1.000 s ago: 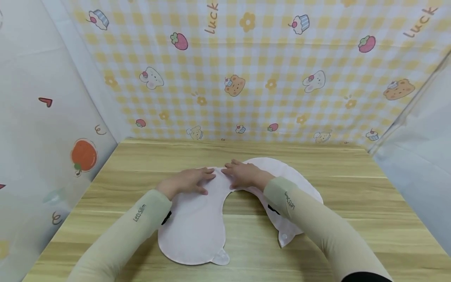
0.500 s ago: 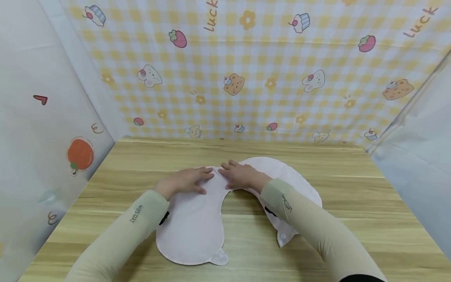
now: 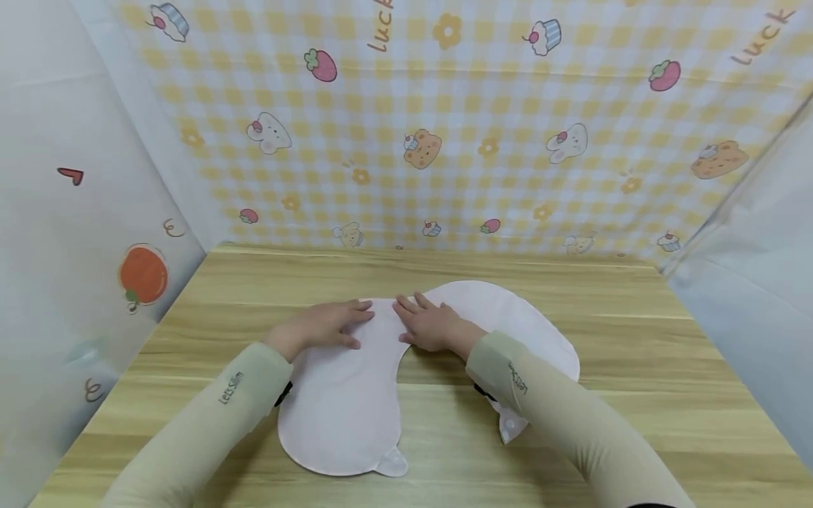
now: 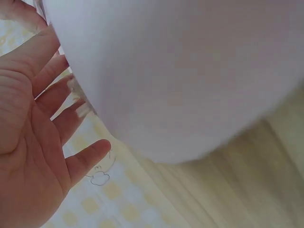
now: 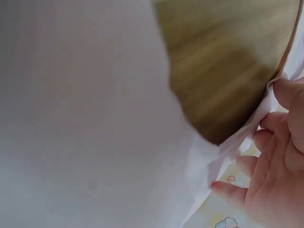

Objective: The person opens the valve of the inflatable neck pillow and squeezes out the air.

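Observation:
A pale pink, U-shaped cloth piece lies spread on the table, its curve toward the back wall. At its left end sits a small rounded tab; another tab, with a snap, shows by the right forearm. My left hand rests on the upper left part of the cloth with fingers extended. To its right, my right hand touches the narrow middle of the curve, fingers spread. In the wrist views the cloth fills much of the picture. Part of its right arm is hidden under my right sleeve.
The wood-grain table ends at a yellow checked cloth wall with cartoon prints. White sheets hang at the left and right sides.
My left hand has slid left, away from the right hand, and the gap between them has widened. The small crease between the fingertips has flattened. My right hand has shifted slightly.

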`<state>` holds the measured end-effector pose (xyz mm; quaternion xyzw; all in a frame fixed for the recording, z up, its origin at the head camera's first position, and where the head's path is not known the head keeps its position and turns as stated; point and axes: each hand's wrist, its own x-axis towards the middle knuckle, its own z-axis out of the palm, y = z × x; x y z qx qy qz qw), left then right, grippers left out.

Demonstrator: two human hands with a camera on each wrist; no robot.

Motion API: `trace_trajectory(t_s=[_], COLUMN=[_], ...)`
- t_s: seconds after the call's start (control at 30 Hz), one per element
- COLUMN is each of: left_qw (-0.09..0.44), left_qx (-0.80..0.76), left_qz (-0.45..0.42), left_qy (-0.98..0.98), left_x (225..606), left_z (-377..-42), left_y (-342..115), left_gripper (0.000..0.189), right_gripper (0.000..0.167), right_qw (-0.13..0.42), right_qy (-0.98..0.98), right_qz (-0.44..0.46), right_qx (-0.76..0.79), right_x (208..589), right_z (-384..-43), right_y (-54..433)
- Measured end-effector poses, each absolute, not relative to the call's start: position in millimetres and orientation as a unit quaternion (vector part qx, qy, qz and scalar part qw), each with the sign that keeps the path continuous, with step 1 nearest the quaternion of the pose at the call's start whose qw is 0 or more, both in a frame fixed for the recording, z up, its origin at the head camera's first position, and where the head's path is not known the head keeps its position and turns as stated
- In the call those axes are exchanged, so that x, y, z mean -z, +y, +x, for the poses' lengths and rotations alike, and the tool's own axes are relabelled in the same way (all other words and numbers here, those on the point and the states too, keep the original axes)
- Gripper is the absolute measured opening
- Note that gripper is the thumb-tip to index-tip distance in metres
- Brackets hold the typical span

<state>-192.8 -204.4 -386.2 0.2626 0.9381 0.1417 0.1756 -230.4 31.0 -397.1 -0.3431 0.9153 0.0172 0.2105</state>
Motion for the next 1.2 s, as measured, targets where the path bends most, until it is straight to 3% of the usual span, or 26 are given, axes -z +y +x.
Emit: trace_trajectory(t_s=[0.77, 1.2], left_qw=[0.182, 0.167], left_qx=[-0.168, -0.181], left_qz=[0.24, 0.238], left_qy=[0.939, 0.94], left_x=[391, 395], left_z=[-188, -185], left_y=[-212, -228], left_gripper=[0.064, 0.063], right_gripper=[0.071, 0.069], right_qw=[0.196, 0.189], right_qy=[0.904, 0.902], right_qz=[-0.379, -0.388], right_qx=[-0.023, -0.028], right_x=[399, 403], right_z=[-202, -204], right_y=[9, 8])
